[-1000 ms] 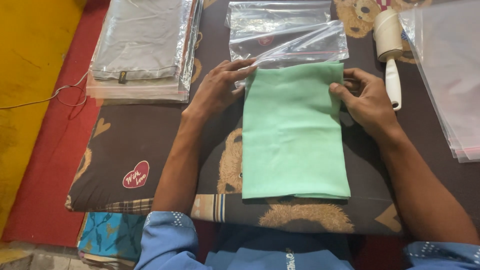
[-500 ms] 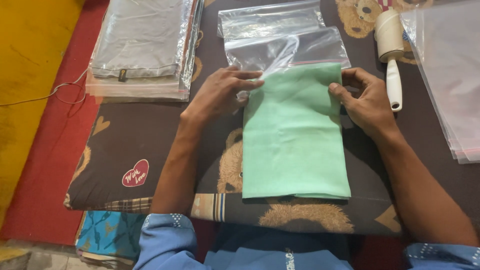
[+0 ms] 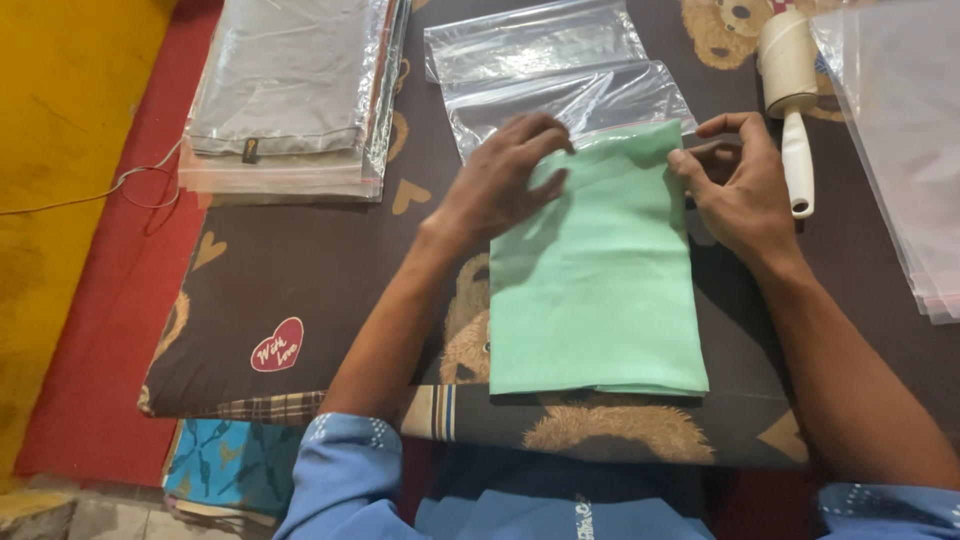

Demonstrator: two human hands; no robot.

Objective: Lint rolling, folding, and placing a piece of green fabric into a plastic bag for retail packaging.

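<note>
Head view — left hand [image 3: 500, 185] flat on green cloth [image 3: 595, 290]; right hand [image 3: 740, 190] fingers pinch cloth edge.

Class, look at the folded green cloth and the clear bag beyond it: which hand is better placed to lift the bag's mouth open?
Probably the left hand: its fingertips lie at the folded green cloth's top edge, beside the clear plastic bag's mouth. The right hand pinches the cloth's corner.

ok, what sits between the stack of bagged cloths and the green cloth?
Head view: the left hand, flat on the green cloth; otherwise bare brown cushion beside the stack of bagged cloths.
</note>
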